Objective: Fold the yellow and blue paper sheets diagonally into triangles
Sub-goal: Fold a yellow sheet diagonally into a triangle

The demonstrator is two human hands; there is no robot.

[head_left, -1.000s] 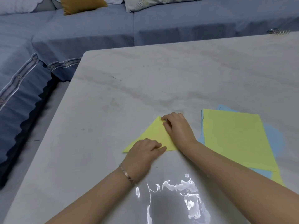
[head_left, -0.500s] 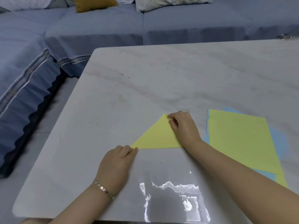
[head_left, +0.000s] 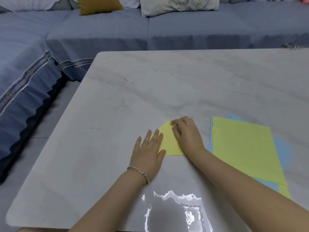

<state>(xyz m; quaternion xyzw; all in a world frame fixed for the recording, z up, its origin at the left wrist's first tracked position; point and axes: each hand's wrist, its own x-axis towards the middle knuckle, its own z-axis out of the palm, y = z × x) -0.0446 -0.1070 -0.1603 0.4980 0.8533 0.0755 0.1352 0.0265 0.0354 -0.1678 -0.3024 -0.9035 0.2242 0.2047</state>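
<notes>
1. A person sits at a pale marble-patterned tabletop, seen from a camera on their head; both bare forearms reach in from the near edge.
2. A folded yellow triangle lies flat on the tabletop near the middle. Its long edge faces the person and its top corner points to the far side.
3. The left hand lies palm down on the left part of the triangle. Its fingers are straight and slightly spread, pressing the paper flat.
4. A thin metal bracelet circles the left wrist.
5. The right hand covers the right part of the triangle. Its fingers are bent, with the fingertips at the top corner; I cannot tell whether they pinch the corner or only press it down.
6. Just right of the right hand lies a loose pile of flat sheets. An unfolded yellow sheet is on top, and blue paper shows beneath it along the left, far and right edges.
7. A bright patch of glare sits on the tabletop between the forearms.
8. Beyond the tabletop and along the left runs a blue-grey sofa, with a mustard cushion and a pale patterned pillow on it.
</notes>
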